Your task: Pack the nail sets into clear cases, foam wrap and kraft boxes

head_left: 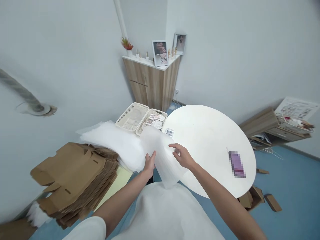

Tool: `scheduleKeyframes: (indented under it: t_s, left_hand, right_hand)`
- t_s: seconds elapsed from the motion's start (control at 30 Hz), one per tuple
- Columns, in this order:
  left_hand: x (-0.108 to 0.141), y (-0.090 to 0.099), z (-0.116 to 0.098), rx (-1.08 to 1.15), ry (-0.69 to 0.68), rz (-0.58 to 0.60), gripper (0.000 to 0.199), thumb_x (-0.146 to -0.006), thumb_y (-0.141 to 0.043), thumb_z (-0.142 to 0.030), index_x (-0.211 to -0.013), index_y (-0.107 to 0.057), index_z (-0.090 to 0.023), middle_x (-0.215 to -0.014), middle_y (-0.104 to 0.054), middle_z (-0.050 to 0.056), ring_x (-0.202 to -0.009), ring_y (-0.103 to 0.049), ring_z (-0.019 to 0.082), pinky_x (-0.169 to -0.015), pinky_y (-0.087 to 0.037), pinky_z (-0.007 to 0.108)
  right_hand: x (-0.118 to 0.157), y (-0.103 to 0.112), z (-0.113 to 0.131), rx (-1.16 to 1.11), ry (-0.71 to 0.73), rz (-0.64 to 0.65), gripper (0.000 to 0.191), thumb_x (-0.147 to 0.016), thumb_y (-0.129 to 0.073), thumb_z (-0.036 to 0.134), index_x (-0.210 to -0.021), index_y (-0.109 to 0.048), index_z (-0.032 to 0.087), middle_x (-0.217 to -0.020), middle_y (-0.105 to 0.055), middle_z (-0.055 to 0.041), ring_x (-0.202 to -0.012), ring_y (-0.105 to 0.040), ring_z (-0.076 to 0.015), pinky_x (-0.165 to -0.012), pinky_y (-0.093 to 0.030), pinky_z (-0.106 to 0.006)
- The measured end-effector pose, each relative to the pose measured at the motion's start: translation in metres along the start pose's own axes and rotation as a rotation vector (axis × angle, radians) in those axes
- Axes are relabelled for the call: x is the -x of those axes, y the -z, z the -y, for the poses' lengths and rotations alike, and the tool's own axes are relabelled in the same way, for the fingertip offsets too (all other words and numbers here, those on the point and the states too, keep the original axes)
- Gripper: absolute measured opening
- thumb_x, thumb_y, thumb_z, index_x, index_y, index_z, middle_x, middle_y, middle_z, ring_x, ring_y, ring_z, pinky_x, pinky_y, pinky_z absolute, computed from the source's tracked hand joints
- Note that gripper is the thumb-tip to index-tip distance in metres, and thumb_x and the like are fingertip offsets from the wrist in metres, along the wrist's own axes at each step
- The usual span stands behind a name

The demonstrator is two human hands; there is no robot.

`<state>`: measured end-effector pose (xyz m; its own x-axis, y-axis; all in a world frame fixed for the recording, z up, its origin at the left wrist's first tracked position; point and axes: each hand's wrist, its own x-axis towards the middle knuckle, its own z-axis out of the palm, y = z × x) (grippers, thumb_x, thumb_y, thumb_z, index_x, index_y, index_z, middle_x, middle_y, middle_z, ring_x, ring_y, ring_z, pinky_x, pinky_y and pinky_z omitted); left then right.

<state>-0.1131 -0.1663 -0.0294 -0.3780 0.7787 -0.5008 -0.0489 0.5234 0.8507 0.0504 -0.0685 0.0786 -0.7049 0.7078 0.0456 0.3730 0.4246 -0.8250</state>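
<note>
A thin white translucent sheet [165, 160] hangs in front of me, partly over the near left edge of the round white table [205, 140]. My left hand [150, 163] grips the sheet's left side, thumb raised. Over its right side is my right hand [182, 155], index finger stretched out and fingers apart, with nothing visible in it. To the left lies a pile of similar white sheets [117, 143]. A small clear pack with dark round items [169, 132] rests on the table's left edge, just beyond the sheet.
Flattened brown cardboard boxes [77, 176] are stacked at the left. Two white baskets [132, 116] [152, 121] stand beyond the sheets, one holding small printed packs. A purple pixelated object [237, 164] lies on the table's right. Cardboard pieces [273, 202] are on the floor.
</note>
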Motion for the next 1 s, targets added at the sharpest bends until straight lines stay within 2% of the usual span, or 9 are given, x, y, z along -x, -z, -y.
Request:
scheduleKeyframes:
  t_s: [0.1,0.17,0.33,0.47,0.6,0.7,0.83,0.9,1.0]
  left_hand:
    - [0.004,-0.024,-0.015,0.300,0.020,0.094,0.052,-0.082,-0.036,-0.048,-0.127,-0.025,-0.024,-0.132,-0.040,0.011,-0.111,-0.049,0.020,-0.075,-0.050,0.030]
    - [0.005,-0.040,-0.025,0.346,-0.029,0.178,0.045,-0.079,-0.045,-0.035,-0.121,-0.035,-0.022,-0.124,-0.049,0.010,-0.104,-0.054,0.020,-0.074,-0.050,0.030]
    - [0.000,-0.078,-0.050,0.192,-0.151,0.235,0.054,-0.067,-0.060,-0.022,-0.117,-0.042,-0.019,-0.098,-0.062,0.007,-0.080,-0.061,0.015,-0.071,-0.049,0.028]
    - [0.000,-0.110,-0.073,0.045,-0.292,0.306,0.054,-0.068,-0.058,-0.023,-0.119,-0.041,-0.017,-0.087,-0.061,0.004,-0.071,-0.060,0.012,-0.068,-0.049,0.027]
    - [0.003,-0.139,-0.090,-0.121,-0.412,0.398,0.054,-0.070,-0.054,-0.022,-0.121,-0.039,-0.017,-0.086,-0.060,0.003,-0.066,-0.058,0.010,-0.067,-0.047,0.027]
    - [-0.004,-0.157,-0.091,-0.211,-0.469,0.423,0.055,-0.071,-0.053,-0.025,-0.123,-0.037,-0.019,-0.088,-0.061,0.004,-0.066,-0.058,0.011,-0.066,-0.046,0.027]
    - [-0.027,-0.176,-0.078,-0.260,-0.470,0.366,0.056,-0.072,-0.054,-0.028,-0.124,-0.036,-0.019,-0.089,-0.062,0.004,-0.068,-0.058,0.012,-0.067,-0.045,0.027]
    - [-0.041,-0.183,-0.068,-0.287,-0.432,0.335,0.057,-0.071,-0.055,-0.028,-0.123,-0.037,-0.017,-0.088,-0.063,0.004,-0.066,-0.058,0.012,-0.068,-0.045,0.028]
    - [-0.057,-0.189,-0.052,-0.331,-0.375,0.293,0.056,-0.070,-0.056,-0.026,-0.122,-0.037,-0.016,-0.086,-0.063,0.004,-0.064,-0.057,0.012,-0.069,-0.045,0.029]
  right_hand:
    - [0.028,0.022,-0.012,-0.024,-0.061,-0.108,0.039,-0.075,-0.042,0.015,-0.112,-0.050,0.027,-0.109,-0.055,-0.0018,-0.074,-0.052,-0.0126,-0.070,-0.045,-0.029]
    - [0.047,0.035,-0.023,-0.030,-0.098,-0.178,0.039,-0.076,-0.042,0.017,-0.112,-0.049,0.028,-0.110,-0.054,-0.0025,-0.075,-0.053,-0.0132,-0.070,-0.045,-0.031]
    - [0.096,0.066,-0.049,-0.065,-0.174,-0.350,0.036,-0.076,-0.044,0.021,-0.112,-0.049,0.028,-0.112,-0.052,-0.0038,-0.072,-0.053,-0.0127,-0.068,-0.046,-0.032]
    - [0.135,0.087,-0.066,-0.098,-0.260,-0.442,0.035,-0.076,-0.046,0.023,-0.110,-0.050,0.027,-0.113,-0.050,-0.0041,-0.070,-0.054,-0.0119,-0.068,-0.046,-0.031]
    - [0.168,0.096,-0.083,-0.135,-0.333,-0.529,0.035,-0.075,-0.047,0.024,-0.109,-0.051,0.026,-0.106,-0.052,-0.0040,-0.063,-0.050,-0.0101,-0.069,-0.044,-0.031]
    - [0.183,0.094,-0.099,-0.187,-0.412,-0.575,0.037,-0.072,-0.050,0.026,-0.109,-0.052,0.022,-0.087,-0.056,-0.0017,-0.059,-0.047,-0.0104,-0.066,-0.043,-0.030]
    - [0.188,0.082,-0.124,-0.282,-0.567,-0.624,0.040,-0.070,-0.051,0.029,-0.108,-0.054,0.019,-0.059,-0.049,0.0040,-0.055,-0.044,-0.0116,-0.058,-0.040,-0.027]
    - [0.186,0.075,-0.137,-0.306,-0.620,-0.638,0.039,-0.069,-0.051,0.030,-0.107,-0.055,0.019,-0.058,-0.050,0.0039,-0.053,-0.042,-0.0114,-0.056,-0.040,-0.026]
    - [0.180,0.067,-0.155,-0.310,-0.659,-0.639,0.039,-0.068,-0.050,0.029,-0.105,-0.055,0.020,-0.078,-0.059,-0.0003,-0.052,-0.041,-0.0097,-0.058,-0.041,-0.027]
